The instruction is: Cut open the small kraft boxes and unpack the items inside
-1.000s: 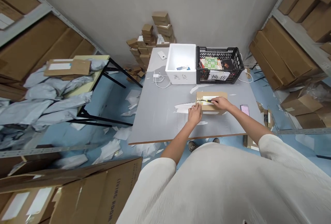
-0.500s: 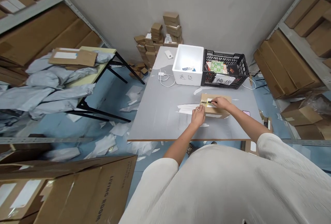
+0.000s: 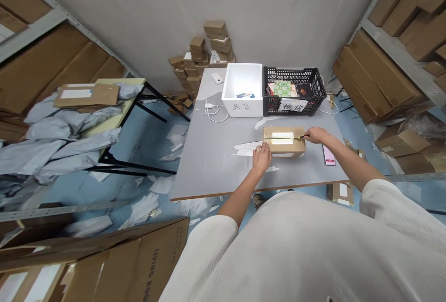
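A small brown cardboard box [image 3: 284, 149] lies on the grey table in front of me, with a white label and a strip of tape along its top. My left hand [image 3: 262, 156] grips the box's left front corner, fingers bent over the edge. In my right hand [image 3: 316, 135] is a utility knife [image 3: 300, 137], its tip on the tape line near the box's right end. Most of the knife's handle is hidden by the fingers. Torn white paper [image 3: 245, 148] lies left of the box.
Behind the box stand a white foam bin [image 3: 243, 107] and a black plastic crate [image 3: 291, 107] holding books. A pink-screened phone [image 3: 329, 155] lies at the right, a white phone [image 3: 216, 78] at the back. Grey parcels [image 3: 69, 125] cover a side table; paper scraps litter the floor.
My right hand has moved right with the knife, from the left part of the box's top to its right end. My left hand remains at the left corner. The view has shifted slightly.
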Demonstrator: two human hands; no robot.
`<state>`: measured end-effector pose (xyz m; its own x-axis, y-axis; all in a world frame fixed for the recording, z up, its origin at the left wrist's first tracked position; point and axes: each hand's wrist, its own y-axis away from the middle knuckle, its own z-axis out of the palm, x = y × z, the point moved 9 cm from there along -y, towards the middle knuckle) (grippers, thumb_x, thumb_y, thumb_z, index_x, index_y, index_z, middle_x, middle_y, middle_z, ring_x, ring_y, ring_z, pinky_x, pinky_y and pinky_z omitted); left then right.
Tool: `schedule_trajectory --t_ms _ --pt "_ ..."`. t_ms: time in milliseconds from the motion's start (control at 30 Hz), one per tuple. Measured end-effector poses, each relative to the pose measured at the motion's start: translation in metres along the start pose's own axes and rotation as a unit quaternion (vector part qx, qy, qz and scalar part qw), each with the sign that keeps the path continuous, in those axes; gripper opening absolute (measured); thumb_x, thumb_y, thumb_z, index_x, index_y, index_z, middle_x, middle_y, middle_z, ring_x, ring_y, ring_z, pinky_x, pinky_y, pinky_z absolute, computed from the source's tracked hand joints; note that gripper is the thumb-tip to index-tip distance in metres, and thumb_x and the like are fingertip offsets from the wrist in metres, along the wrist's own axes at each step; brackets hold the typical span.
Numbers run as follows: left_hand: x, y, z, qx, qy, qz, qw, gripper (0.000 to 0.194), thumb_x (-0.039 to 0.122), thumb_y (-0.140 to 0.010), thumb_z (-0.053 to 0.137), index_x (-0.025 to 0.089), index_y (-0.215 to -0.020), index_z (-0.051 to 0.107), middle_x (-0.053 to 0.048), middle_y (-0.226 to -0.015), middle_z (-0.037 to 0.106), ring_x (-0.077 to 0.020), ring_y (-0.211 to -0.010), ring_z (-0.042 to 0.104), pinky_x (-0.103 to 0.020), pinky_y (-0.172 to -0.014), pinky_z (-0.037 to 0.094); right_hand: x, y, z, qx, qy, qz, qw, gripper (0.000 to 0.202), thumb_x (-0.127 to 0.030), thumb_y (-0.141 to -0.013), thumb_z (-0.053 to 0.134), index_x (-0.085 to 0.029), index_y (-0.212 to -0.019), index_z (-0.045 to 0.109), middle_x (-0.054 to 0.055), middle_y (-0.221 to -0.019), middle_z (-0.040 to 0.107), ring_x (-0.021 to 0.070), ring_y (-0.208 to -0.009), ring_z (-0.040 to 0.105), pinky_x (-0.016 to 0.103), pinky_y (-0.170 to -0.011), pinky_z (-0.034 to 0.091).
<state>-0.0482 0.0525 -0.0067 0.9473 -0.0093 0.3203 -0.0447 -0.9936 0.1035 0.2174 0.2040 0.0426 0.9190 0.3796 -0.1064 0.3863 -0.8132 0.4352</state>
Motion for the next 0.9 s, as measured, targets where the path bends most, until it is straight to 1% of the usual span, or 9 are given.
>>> schedule_trajectory --t_ms 100,200,333,433,533,600,667,767,900 --pt "-0.001 0.0 0.001 -0.004 -0.009 -0.004 1.0 0.067 0.028 -0.106 0.047 0.023 -0.172 0.04 -0.012 -0.175 0.047 -0.0359 -0.145 0.049 -0.051 -0.116 0.045 0.035 0.013 -0.001 0.005 -0.007 0.006 1.0 0.029 -0.049 -0.098 0.068 -0.03 -0.102 0.09 0.013 -0.099 0.083 0.0299 -0.093 0.073 0.035 -0.075 0.048" --pt "0.0 0.0 0.001 -0.003 -0.024 -0.01 1.0 0.065 0.028 -0.105 0.047 0.023 -0.17 0.042 -0.013 -0.173 0.048 -0.0364 -0.144 0.05 -0.052 -0.115 0.045 0.062 0.026 -0.001 0.008 -0.032 0.017 0.999 0.032 -0.052 -0.097 0.067 -0.031 -0.1 0.09 0.012 -0.089 0.081 0.029 -0.086 0.072 0.034 -0.071 0.045" --pt "0.009 -0.006 -0.002 0.008 -0.051 -0.021 0.998 0.058 0.029 -0.103 0.049 0.02 -0.161 0.049 -0.019 -0.161 0.056 -0.0372 -0.14 0.053 -0.055 -0.118 0.041 0.086 0.042 0.008 0.005 -0.036 0.056 0.998 0.036 -0.054 -0.099 0.063 -0.029 -0.101 0.089 0.013 -0.093 0.082 0.0298 -0.09 0.071 0.035 -0.072 0.044" --pt "0.027 -0.02 -0.002 0.006 -0.059 -0.014 0.998 0.058 0.03 -0.101 0.054 0.019 -0.157 0.051 -0.021 -0.16 0.054 -0.0381 -0.146 0.048 -0.056 -0.121 0.037 0.093 0.052 0.02 0.019 -0.073 0.064 0.995 0.041 -0.053 -0.103 0.057 -0.026 -0.105 0.087 0.01 -0.093 0.082 0.0268 -0.087 0.07 0.032 -0.071 0.042" --pt "0.058 -0.038 0.006 -0.033 -0.044 0.048 0.997 0.06 0.031 -0.101 0.057 0.023 -0.159 0.047 -0.017 -0.167 0.047 -0.0352 -0.152 0.043 -0.051 -0.125 0.035 0.095 0.06 0.029 0.046 -0.131 0.056 0.989 0.045 -0.05 -0.107 0.05 -0.02 -0.107 0.084 0.01 -0.088 0.081 0.024 -0.082 0.068 0.03 -0.069 0.04" --pt "0.079 -0.049 0.013 -0.068 -0.032 0.091 0.993 0.062 0.036 -0.101 0.059 0.027 -0.161 0.045 -0.015 -0.166 0.048 -0.0337 -0.152 0.043 -0.05 -0.126 0.034 0.097 0.065 0.034 0.064 -0.168 0.058 0.982 0.045 -0.047 -0.108 0.047 -0.019 -0.107 0.083 0.009 -0.087 0.081 0.0233 -0.08 0.068 0.03 -0.07 0.041" --pt "0.093 -0.059 0.019 -0.089 -0.035 0.114 0.989 0.066 0.042 -0.101 0.064 0.027 -0.162 0.043 -0.015 -0.164 0.048 -0.0347 -0.152 0.043 -0.05 -0.126 0.033 0.1 0.069 0.038 0.077 -0.203 0.058 0.974 0.044 -0.044 -0.108 0.045 -0.019 -0.104 0.081 0.008 -0.087 0.08 0.0223 -0.079 0.068 0.029 -0.072 0.043" --pt "0.103 -0.069 0.027 -0.105 -0.051 0.116 0.986 0.072 0.046 -0.097 0.072 0.028 -0.161 0.043 -0.017 -0.163 0.049 -0.0369 -0.153 0.042 -0.052 -0.126 0.031 0.103 0.073 0.04 0.092 -0.254 0.049 0.962 0.044 -0.043 -0.108 0.044 -0.018 -0.1 0.079 0.007 -0.085 0.079 0.0209 -0.076 0.068 0.029 -0.073 0.045" --pt "0.103 -0.08 0.033 -0.117 -0.068 0.098 0.986 0.076 0.047 -0.094 0.077 0.03 -0.16 0.043 -0.017 -0.161 0.051 -0.0391 -0.154 0.042 -0.056 -0.128 0.026 0.105 0.071 0.048 0.086 -0.338 0.041 0.936 0.041 -0.051 -0.106 0.052 -0.018 -0.105 0.077 0.006 -0.086 0.079 0.0192 -0.073 0.07 0.028 -0.072 0.05"
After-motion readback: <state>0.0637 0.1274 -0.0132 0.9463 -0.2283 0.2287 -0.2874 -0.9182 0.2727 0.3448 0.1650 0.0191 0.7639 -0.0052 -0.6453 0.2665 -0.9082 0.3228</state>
